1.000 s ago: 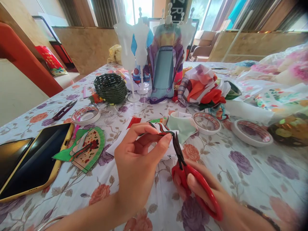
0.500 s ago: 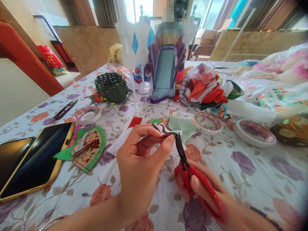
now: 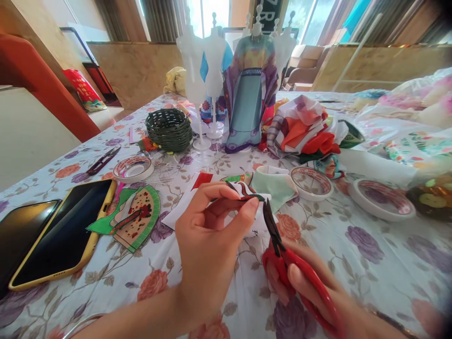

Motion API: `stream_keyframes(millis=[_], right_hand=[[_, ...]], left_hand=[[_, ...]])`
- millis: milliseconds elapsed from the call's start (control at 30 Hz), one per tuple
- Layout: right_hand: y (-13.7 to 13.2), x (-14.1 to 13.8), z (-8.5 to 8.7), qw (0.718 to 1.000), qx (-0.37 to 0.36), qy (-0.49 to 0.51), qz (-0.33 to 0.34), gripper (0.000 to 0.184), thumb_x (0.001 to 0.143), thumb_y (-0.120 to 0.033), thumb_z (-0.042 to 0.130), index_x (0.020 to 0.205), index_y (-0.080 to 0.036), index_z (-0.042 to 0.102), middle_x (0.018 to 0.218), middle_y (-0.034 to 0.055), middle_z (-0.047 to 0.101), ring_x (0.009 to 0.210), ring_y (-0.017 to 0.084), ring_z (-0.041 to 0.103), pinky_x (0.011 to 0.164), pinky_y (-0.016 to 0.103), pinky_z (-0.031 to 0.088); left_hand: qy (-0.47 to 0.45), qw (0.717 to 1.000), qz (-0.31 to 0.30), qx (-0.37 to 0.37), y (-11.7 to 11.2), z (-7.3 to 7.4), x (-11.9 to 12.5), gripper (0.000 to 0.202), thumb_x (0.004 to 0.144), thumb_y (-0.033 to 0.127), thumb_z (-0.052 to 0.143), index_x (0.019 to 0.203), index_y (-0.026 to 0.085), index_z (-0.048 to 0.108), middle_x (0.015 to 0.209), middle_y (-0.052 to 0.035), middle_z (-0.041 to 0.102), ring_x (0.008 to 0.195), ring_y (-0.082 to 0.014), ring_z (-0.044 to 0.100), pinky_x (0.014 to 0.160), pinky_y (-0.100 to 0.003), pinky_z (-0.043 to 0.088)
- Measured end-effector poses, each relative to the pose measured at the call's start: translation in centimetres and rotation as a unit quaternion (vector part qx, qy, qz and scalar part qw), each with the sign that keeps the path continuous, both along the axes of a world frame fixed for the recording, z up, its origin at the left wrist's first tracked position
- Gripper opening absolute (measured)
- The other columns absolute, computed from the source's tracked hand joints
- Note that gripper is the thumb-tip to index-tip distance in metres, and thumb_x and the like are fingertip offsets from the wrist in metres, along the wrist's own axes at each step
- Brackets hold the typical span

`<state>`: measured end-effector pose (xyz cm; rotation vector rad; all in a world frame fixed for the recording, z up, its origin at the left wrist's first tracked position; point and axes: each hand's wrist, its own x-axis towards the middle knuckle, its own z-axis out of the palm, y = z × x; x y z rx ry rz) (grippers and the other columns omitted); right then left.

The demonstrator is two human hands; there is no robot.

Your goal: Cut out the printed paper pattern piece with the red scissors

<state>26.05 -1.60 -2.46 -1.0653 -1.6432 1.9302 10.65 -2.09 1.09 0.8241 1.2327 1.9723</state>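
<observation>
Between thumb and fingers, my left hand (image 3: 208, 230) pinches a small strip of white fabric (image 3: 249, 191) with dark green and red stripes. My right hand (image 3: 300, 278) is wrapped around the red handles of a pair of scissors (image 3: 273, 228). Their dark blades point up, close to the strip's right end; whether they touch it I cannot tell. Below and behind my left hand lies a white sheet (image 3: 185, 207) with a red patch and some writing, partly hidden. A pale green fabric piece (image 3: 273, 186) lies just beyond my fingers.
Left are a phone in a yellow case (image 3: 67, 226), another dark phone (image 3: 26, 235), a green printed fabric cutout (image 3: 136, 219), thread snips (image 3: 104, 160) and a tape roll (image 3: 133, 168). Farther back stand a dark woven basket (image 3: 169, 129), white mannequins and a dressed mannequin (image 3: 245, 103). More tape rolls (image 3: 312, 183) lie right.
The whole view has shifted slightly, so the table things appear farther right. The scissor blades sit a little lower and closer together beside the strip. Both hands keep their hold.
</observation>
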Motion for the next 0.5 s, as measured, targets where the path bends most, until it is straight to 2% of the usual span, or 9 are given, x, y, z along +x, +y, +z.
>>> stream_keyframes(millis=[100,300,433,500], right_hand=[[-0.2,0.2,-0.3,1.0,-0.016,-0.005,-0.016,0.054,0.079,-0.078,0.053,0.08,-0.024,0.052,0.072,0.0003,0.047,0.068,0.019,0.042,0.066,0.034,0.035],[0.0,0.0,-0.3,0.998,-0.005,0.046,0.029,0.053,0.085,-0.075,0.049,0.073,-0.023,0.041,0.068,-0.0025,0.039,0.063,0.016,0.034,0.059,0.031,0.026],[-0.2,0.3,-1.0,1.0,0.019,0.023,0.007,0.049,0.088,-0.071,0.048,0.075,-0.023,0.046,0.07,-0.0013,0.044,0.064,0.017,0.039,0.061,0.032,0.031],[-0.2,0.5,-1.2,1.0,0.027,0.001,-0.012,0.049,0.083,-0.073,0.053,0.077,-0.024,0.051,0.069,-0.0009,0.047,0.063,0.018,0.041,0.061,0.032,0.034]], left_hand=[[-0.006,1.0,-0.001,-0.004,0.0,-0.1,0.0,0.021,0.07,0.01,0.079,0.073,0.025,0.065,0.074,0.0072,0.067,0.069,-0.0062,0.066,0.067,-0.014,0.055],[-0.009,1.0,-0.002,-0.004,-0.1,0.0,0.1,0.022,0.069,0.009,0.079,0.073,0.025,0.065,0.071,0.0079,0.066,0.068,-0.006,0.066,0.064,-0.013,0.055],[-0.015,1.0,-0.004,-0.006,-0.2,0.1,0.1,0.021,0.067,0.009,0.08,0.072,0.025,0.065,0.07,0.0074,0.065,0.067,-0.0065,0.066,0.064,-0.013,0.055],[-0.016,1.0,-0.003,0.004,-0.2,0.1,0.1,0.021,0.067,0.009,0.079,0.072,0.024,0.065,0.071,0.0067,0.066,0.067,-0.0069,0.066,0.063,-0.014,0.055]])
